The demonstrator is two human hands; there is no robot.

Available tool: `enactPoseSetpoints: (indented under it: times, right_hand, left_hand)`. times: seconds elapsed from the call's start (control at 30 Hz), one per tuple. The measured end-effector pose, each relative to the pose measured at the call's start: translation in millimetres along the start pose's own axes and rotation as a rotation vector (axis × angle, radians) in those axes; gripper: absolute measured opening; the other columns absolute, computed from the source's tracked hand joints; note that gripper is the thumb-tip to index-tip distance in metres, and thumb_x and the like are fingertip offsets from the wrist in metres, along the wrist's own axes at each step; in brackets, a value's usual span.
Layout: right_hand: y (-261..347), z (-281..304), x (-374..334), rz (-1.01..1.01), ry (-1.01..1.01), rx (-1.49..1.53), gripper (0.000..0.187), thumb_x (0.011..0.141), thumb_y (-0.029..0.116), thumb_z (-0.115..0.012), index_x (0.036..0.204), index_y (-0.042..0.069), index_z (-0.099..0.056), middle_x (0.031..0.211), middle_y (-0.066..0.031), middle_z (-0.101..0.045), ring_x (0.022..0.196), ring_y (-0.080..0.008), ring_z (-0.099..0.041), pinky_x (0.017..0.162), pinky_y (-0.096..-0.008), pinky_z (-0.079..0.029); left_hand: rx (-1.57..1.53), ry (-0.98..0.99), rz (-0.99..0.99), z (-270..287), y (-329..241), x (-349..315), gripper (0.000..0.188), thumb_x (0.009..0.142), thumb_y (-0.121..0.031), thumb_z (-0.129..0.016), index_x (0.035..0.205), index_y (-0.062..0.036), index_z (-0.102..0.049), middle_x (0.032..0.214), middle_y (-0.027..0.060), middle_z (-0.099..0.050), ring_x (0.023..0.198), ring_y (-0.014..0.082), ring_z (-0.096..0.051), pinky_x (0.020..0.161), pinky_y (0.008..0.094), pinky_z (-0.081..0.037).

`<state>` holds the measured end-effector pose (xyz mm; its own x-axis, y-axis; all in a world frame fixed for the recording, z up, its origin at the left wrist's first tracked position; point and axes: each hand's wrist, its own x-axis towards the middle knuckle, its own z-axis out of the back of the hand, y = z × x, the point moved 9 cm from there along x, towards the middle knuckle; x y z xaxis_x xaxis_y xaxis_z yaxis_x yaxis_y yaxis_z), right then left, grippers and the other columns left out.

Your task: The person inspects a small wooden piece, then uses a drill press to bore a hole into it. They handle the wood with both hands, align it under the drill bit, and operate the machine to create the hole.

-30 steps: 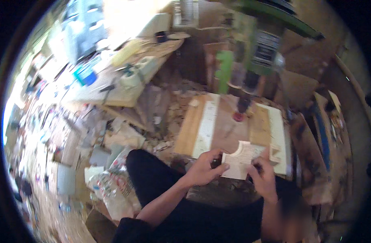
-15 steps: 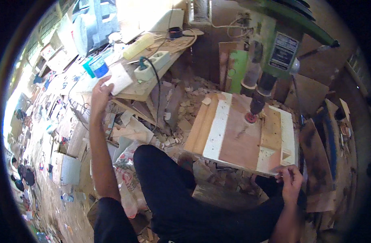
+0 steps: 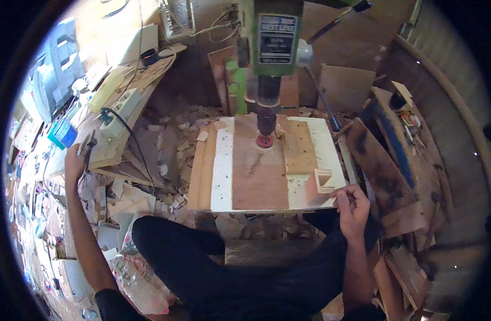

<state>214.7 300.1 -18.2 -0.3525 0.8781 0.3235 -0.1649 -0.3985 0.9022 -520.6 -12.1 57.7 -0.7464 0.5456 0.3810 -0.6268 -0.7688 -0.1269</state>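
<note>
My left hand (image 3: 76, 163) is at the corner of the workbench on the left, its fingers closed on a thin flat piece (image 3: 85, 142) seen almost edge-on. On the right, my right hand (image 3: 353, 208) has curled fingers, with thumb and forefinger together at the near right corner of a drill press table board (image 3: 220, 184). What they pinch, if anything, is too small to make out. Next to these fingertips stand small wooden pieces (image 3: 313, 191). A green drill press (image 3: 275, 59) rises over the board, its red round bit (image 3: 265, 140) just above or touching the surface.
The workbench (image 3: 109, 152) holds a white power strip (image 3: 122, 109), a yellow bottle (image 3: 106, 91) and a blue container (image 3: 66, 134). A dark cable hangs from the strip. Wood offcuts litter the floor, and boards (image 3: 382, 160) lean at the right. A plastic bag (image 3: 141, 283) lies by my left leg.
The view has swung right, so the scene sits further left. The flat piece at my left hand, broad and pale before, now appears nearly edge-on. My right hand stays by the board's corner.
</note>
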Motion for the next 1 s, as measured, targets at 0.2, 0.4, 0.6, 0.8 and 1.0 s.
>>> enactPoseSetpoints:
  times: [0.2, 0.4, 0.6, 0.8, 1.0]
  right_hand:
    - [18, -18, 11, 0.190, 0.146, -0.549, 0.069, 0.074, 0.016, -0.085, 0.132, 0.006, -0.049, 0.132, -0.0178, -0.054, 0.124, -0.0362, -0.052, 0.104, -0.0449, -0.043]
    - [7, -29, 28, 0.063, 0.264, -0.413, 0.078, 0.072, 0.021, -0.086, 0.138, 0.006, -0.048, 0.135, -0.0193, -0.054, 0.127, -0.0375, -0.052, 0.107, -0.0436, -0.042]
    - [3, -25, 32, 0.041, 0.314, -0.487, 0.081, 0.069, 0.019, -0.088, 0.138, 0.006, -0.049, 0.133, -0.0174, -0.057, 0.121, -0.0340, -0.058, 0.103, -0.0415, -0.046]
    - [7, 65, 36, 0.069, -0.102, -0.330, 0.073, 0.070, 0.014, -0.088, 0.134, 0.002, -0.053, 0.128, -0.0154, -0.060, 0.120, -0.0262, -0.058, 0.103, -0.0365, -0.045]
    - [16, 295, 46, 0.066, -0.821, -0.603, 0.068, 0.078, 0.021, -0.085, 0.132, -0.004, -0.052, 0.127, -0.0169, -0.061, 0.116, -0.0253, -0.059, 0.101, -0.0373, -0.046]
  left_hand:
    - [-0.071, -0.075, -0.151, -23, 25, 9, 0.048, 0.101, -0.035, -0.055, 0.129, 0.0046, -0.057, 0.127, 0.0272, -0.061, 0.119, 0.0431, -0.057, 0.102, 0.0447, -0.043]
    - [-0.011, -0.194, -0.252, -6, 4, 1, 0.038, 0.099, -0.032, -0.060, 0.112, 0.0041, -0.058, 0.108, 0.0251, -0.063, 0.101, 0.0412, -0.060, 0.089, 0.0442, -0.046]
    - [-0.104, -0.084, -0.108, 8, -29, -8, 0.040, 0.094, -0.036, -0.067, 0.098, 0.0020, -0.055, 0.093, 0.0226, -0.060, 0.088, 0.0375, -0.058, 0.081, 0.0437, -0.045]
    - [-0.121, -0.041, -0.110, 0, -10, -3, 0.042, 0.092, -0.036, -0.068, 0.103, 0.0020, -0.054, 0.099, 0.0228, -0.059, 0.094, 0.0375, -0.058, 0.085, 0.0430, -0.044]
    - [-0.183, -0.058, -0.214, -12, 4, 6, 0.040, 0.096, -0.031, -0.065, 0.113, 0.0028, -0.053, 0.103, 0.0217, -0.059, 0.098, 0.0356, -0.057, 0.090, 0.0431, -0.044]
